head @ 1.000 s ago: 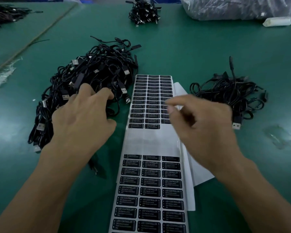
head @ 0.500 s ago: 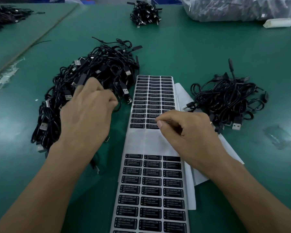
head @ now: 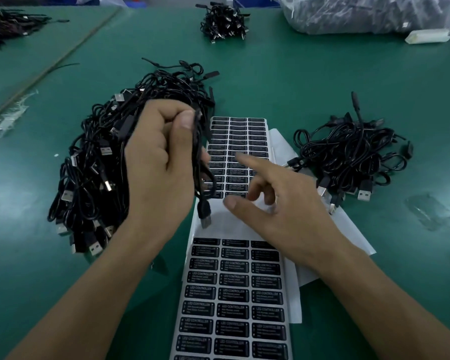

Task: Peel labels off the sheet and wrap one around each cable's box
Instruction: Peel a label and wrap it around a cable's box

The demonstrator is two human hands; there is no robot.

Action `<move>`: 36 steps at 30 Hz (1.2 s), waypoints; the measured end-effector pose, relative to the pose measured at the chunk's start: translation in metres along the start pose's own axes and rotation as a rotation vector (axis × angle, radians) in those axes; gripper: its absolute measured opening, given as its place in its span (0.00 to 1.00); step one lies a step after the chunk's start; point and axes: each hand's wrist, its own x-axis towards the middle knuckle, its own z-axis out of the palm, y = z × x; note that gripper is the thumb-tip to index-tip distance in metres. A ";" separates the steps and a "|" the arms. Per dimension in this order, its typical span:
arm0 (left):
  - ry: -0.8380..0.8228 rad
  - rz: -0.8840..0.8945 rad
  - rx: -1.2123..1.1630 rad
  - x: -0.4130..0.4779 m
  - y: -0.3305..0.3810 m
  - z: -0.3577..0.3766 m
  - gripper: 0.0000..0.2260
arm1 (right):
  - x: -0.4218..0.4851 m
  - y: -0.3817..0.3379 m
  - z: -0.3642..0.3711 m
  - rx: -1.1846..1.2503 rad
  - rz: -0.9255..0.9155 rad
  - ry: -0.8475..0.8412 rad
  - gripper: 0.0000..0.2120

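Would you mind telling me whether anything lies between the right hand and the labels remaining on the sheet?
Nothing visible does. The right hand is open directly above the printed rows of the label sheet. The cable in the left hand dangles its USB plug over the sheet's left edge, beside that path, not across it.

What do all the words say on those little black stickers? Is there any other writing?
"LED CONTROLLER": the top line on each near black label of the label sheet.
The smaller lines under it: too blurred to read.
The far labels at the sheet's other end: too small to read.
Nothing else shows writing that can be read.
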 end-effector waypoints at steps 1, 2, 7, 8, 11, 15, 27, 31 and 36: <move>-0.048 -0.053 -0.073 -0.001 0.001 0.002 0.10 | 0.000 -0.002 0.001 -0.003 -0.013 -0.004 0.31; -0.100 -0.104 -0.130 -0.001 0.002 0.002 0.10 | 0.000 -0.003 0.001 0.009 -0.027 -0.004 0.32; -0.399 -0.352 -0.331 0.000 0.002 -0.001 0.11 | -0.001 -0.009 0.000 0.412 0.020 -0.036 0.31; -0.447 -0.394 -0.376 0.000 0.002 -0.001 0.11 | 0.000 -0.009 -0.001 0.467 0.048 -0.019 0.31; -0.527 -0.486 -0.496 0.003 0.003 -0.004 0.14 | 0.002 -0.004 -0.001 0.408 0.078 0.042 0.27; -0.629 -0.524 -0.605 0.007 0.003 -0.012 0.11 | 0.003 -0.001 -0.003 0.178 0.060 0.106 0.09; -0.533 -0.585 -0.001 0.010 -0.010 -0.021 0.12 | 0.005 -0.003 -0.009 0.456 0.119 0.185 0.12; -0.655 -0.266 0.199 0.003 -0.007 -0.012 0.14 | 0.005 -0.006 -0.008 0.428 0.116 0.084 0.09; -0.590 -0.248 0.203 -0.001 -0.012 -0.004 0.13 | 0.002 -0.001 -0.011 0.180 0.253 0.182 0.18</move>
